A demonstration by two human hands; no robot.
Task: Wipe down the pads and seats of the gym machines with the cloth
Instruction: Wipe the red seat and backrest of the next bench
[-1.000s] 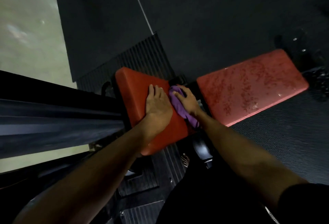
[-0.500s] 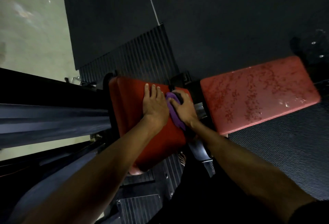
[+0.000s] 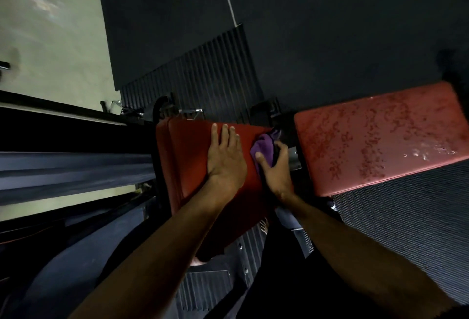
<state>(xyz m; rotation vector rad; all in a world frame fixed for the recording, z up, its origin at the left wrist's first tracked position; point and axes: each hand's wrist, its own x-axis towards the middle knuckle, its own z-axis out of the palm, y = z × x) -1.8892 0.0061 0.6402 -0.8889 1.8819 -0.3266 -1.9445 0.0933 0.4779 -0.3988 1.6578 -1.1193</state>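
The right grip (image 3: 275, 170), a bare hand, is closed on the purple cloth (image 3: 262, 144). The thumb lies across the cloth's near fold and the fingers curl over it at the right edge of the red pad (image 3: 187, 166). The cloth is bunched there, against the pad's far right corner, in the narrow gap between that pad and the seat (image 3: 380, 141) to the right. How tightly the fingers close behind the cloth cannot be told, since they dip into shadow.

The left grip (image 3: 225, 160) holds nothing. It rests flat on top of the red pad, fingers straight and close together, pointing away from the person, just beside the cloth and the other hand. Both bare forearms reach in from the bottom of the view.

The pad under the hands looks smooth and dark red. The seat is a paler red, well lit, and covered with droplets and wet blotches. A dark metal bracket (image 3: 286, 136) joins the two cushions.

Beyond the pad lies a ribbed black plate (image 3: 203, 77), and past it a dark floor mat (image 3: 330, 27). A grey rail (image 3: 63, 169) of the machine runs off to the left, with pale floor (image 3: 50, 39) behind it. A mesh-patterned mat (image 3: 406, 217) lies below the seat.
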